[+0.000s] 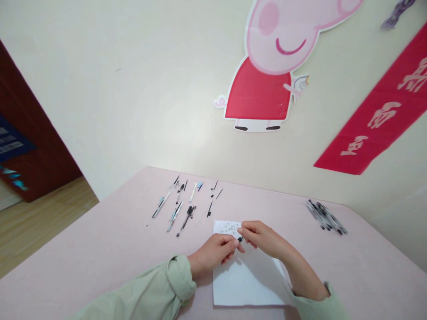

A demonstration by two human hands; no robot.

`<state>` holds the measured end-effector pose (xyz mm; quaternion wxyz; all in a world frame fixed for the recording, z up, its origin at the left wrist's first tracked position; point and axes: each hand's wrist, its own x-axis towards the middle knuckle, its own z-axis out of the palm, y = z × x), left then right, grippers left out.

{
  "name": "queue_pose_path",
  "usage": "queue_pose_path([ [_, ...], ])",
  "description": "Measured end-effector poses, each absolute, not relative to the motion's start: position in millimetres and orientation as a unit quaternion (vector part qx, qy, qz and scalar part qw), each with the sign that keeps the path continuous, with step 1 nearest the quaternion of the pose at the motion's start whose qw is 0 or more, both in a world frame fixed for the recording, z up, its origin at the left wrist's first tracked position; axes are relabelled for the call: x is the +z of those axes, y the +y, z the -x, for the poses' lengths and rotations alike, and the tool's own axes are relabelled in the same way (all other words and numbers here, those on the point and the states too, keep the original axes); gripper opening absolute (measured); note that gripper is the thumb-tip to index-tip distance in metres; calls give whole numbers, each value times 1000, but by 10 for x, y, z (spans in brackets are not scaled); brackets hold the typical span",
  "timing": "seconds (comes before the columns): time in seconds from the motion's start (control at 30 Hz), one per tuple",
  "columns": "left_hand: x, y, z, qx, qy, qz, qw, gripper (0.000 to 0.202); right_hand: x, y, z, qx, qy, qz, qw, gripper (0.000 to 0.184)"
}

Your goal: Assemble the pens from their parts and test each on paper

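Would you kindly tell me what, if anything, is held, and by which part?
The left hand pinches a black piece; which part is gripped, and whether the right hand holds it too, cannot be told.

Shows as a small black piece (pixel 239 239), partly covered. Held tilted over the upper half of the white paper (pixel 247 284).

Pale green sleeves (pixel 143 291), folded left cuff (pixel 181 279)
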<state>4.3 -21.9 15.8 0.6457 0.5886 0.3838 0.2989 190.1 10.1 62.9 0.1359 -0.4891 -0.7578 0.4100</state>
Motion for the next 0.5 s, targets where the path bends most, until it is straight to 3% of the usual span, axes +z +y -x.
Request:
queue_pose_path([
  [0.5, 129, -212, -48, 314, 381, -579, 649, 45, 682, 79, -1906, 446, -750, 469, 132, 37],
])
